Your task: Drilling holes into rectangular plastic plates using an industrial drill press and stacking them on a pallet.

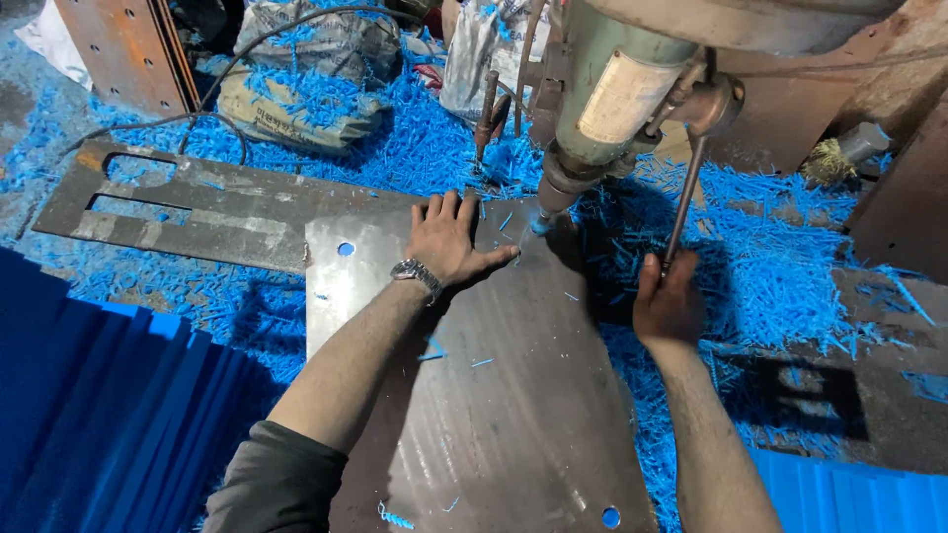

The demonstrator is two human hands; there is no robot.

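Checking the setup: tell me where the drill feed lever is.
In the head view, the feed lever hangs right of the drill head, its lower end gripped by the right hand.

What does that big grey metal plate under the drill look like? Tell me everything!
The metal plate is a flat, dull grey-brown sheet lying under the drill head. Round holes show blue at its upper left and lower right. Blue shavings dot it and lie around it. The left hand presses flat on its top edge; the drill tip meets it nearby.
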